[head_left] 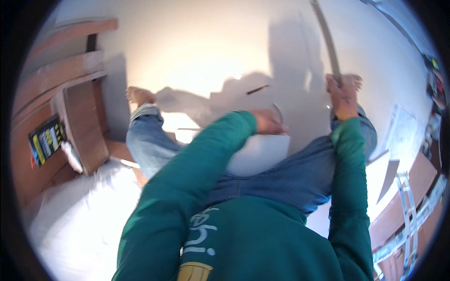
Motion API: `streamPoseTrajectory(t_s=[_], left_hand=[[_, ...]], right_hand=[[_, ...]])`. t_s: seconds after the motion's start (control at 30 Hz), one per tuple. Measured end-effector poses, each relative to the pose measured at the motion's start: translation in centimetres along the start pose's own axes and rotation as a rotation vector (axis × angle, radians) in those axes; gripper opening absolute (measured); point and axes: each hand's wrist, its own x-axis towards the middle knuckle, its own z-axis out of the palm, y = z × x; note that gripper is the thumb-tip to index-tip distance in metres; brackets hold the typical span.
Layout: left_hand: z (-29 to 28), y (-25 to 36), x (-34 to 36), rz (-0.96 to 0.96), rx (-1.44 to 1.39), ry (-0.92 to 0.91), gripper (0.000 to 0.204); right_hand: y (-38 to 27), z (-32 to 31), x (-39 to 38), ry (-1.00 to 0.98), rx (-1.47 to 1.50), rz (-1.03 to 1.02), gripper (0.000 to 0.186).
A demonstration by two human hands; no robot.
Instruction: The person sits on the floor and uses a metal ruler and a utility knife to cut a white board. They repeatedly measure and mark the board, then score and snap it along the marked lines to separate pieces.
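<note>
My left hand (268, 122) is blurred over the top edge of a white board (258, 154) lying between my legs; a thin curved shape shows beside its fingers, and what they grip, if anything, is unclear. My right hand (341, 96) is closed on a long, narrow grey-brown strip (326, 35) that extends upward from it, beside my right foot. A short dark thin tool (257, 89) lies on the pale floor (197, 51) above my left hand.
Wooden boards (79, 122) and a dark printed package (46, 139) are at the left, above white plastic sheeting (84, 210). My bare left foot (140, 96) rests at upper left. Pale sheets (398, 126), pink-brown boards (417, 173) and metal strips (408, 210) lie along the right.
</note>
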Motion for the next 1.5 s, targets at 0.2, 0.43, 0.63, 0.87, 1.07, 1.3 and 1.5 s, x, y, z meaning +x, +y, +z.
streamPoseTrajectory(t_s=[0.2, 0.43, 0.63, 0.87, 1.07, 1.3, 1.5], left_hand=[[2.4, 1.9, 2.8, -0.023, -0.032, 0.191, 0.027], [2.7, 3.1, -1.2, -0.089, -0.12, 0.757, 0.078], [5.5, -7.9, -11.3, -0.389, 0.417, 1.24, 0.079], [6.1, -8.0, -18.0, -0.743, -0.071, 0.992, 0.06], [6.4, -8.0, -18.3, -0.682, -0.133, 1.094, 0.039], [5.1, -10.3, -19.9, -0.632, -0.032, 1.204, 0.02], [3.8, -13.5, -18.9, -0.567, 0.152, 1.198, 0.022]], right_hand=[[1.7, -0.7, 0.4, -0.093, 0.231, 0.076, 0.024], [-2.3, -0.5, -0.1, -0.083, 0.238, 0.218, 0.028], [-1.3, -0.1, 0.1, 0.059, 0.289, 0.173, 0.029], [0.8, 0.2, 1.5, 0.016, 0.205, 0.009, 0.03], [-0.6, -1.2, -0.7, 0.069, 0.215, -0.029, 0.028], [-10.3, -3.4, -9.6, 0.594, 0.554, -0.139, 0.032], [-5.4, -16.9, -13.9, 0.841, 0.333, -0.2, 0.032]])
